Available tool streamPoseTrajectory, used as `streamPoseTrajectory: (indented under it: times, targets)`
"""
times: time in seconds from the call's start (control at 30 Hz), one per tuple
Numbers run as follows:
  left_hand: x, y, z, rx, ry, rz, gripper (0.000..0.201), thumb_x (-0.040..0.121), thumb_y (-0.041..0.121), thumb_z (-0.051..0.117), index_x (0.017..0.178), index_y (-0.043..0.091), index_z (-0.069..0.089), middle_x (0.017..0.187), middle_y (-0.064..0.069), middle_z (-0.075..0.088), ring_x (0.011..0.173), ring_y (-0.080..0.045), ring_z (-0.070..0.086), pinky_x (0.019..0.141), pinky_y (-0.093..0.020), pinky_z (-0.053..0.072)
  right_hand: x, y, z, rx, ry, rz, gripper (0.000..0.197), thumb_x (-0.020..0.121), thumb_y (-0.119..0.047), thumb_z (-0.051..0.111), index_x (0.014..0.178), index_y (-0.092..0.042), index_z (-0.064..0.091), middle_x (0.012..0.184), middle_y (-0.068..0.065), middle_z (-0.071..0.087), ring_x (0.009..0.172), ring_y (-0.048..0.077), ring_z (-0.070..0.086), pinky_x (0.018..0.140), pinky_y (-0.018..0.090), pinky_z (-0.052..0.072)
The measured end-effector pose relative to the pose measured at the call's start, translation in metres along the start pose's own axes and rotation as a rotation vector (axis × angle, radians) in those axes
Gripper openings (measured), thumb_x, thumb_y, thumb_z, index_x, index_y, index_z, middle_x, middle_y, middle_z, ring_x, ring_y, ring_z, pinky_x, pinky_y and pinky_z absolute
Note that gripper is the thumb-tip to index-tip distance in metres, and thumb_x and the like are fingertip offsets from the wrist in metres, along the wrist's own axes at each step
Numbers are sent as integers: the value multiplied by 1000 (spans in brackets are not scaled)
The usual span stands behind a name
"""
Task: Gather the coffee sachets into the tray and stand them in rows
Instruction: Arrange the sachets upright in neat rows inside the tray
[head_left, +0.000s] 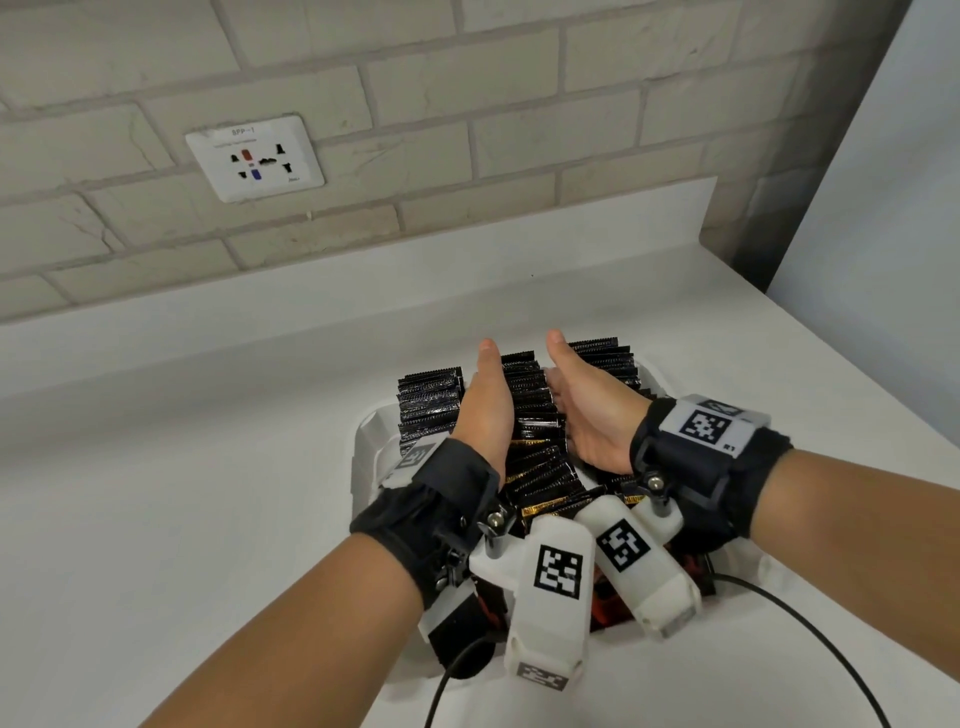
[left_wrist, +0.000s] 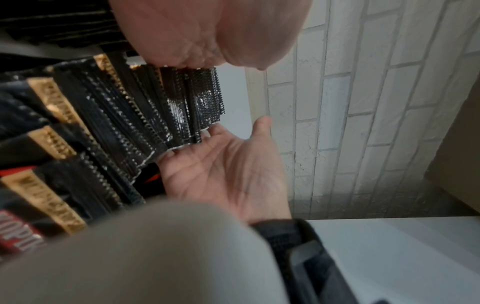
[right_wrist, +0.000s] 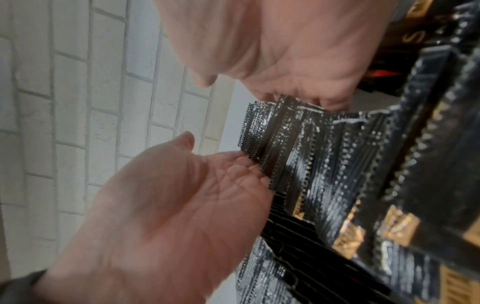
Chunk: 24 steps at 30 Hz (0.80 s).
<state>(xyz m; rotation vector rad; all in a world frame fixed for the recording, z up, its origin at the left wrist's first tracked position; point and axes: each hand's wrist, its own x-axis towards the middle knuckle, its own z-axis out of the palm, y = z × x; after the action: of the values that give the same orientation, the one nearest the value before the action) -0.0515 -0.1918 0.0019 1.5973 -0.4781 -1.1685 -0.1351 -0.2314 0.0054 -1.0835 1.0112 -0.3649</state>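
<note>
A white tray (head_left: 365, 441) on the counter holds black coffee sachets standing on edge in three rows. My left hand (head_left: 485, 405) stands flat, thumb up, in the gap between the left row (head_left: 428, 405) and the middle row (head_left: 535, 415). My right hand (head_left: 587, 410) stands the same way between the middle row and the right row (head_left: 608, 361). The two palms face each other and press the middle row's sides. In the left wrist view the sachets (left_wrist: 161, 107) sit between both palms, with the right hand (left_wrist: 223, 170) below. The fingertips are hidden among the sachets.
The tray sits on a white counter (head_left: 208, 441) against a brick wall with a socket plate (head_left: 254, 158). The counter's right edge (head_left: 841, 343) runs close to the tray. A black cable (head_left: 810, 623) trails from the wrist gear over the near counter.
</note>
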Motion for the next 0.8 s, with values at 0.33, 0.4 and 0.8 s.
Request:
streamPoseTrajectory:
  times: [0.33,0.4,0.8]
  targets:
    - [-7,0,-3,22,-38,44,64,98,52,22,149,13,16,155,-4,19,142,-16,18,117,-34,13,-12,-1,-4,2,-56,-44,67,95,-54,24,148,-18,3,156,2,1,143,15,1,115,35,4]
    - [-13,4,-4,99,-62,65,70,94,56,28,148,13,17,154,-5,23,141,-19,21,115,-36,16,-20,-1,-9,-45,-73,-90,60,97,-41,33,148,-15,14,154,3,14,143,16,10,117,37,9]
    - [-75,13,-46,1143,-224,359,52,85,28,65,132,25,43,126,7,50,103,-6,46,86,-19,36,-78,5,-26,-1625,-189,-303,41,84,-35,63,121,-26,49,118,-7,54,107,12,49,91,27,41]
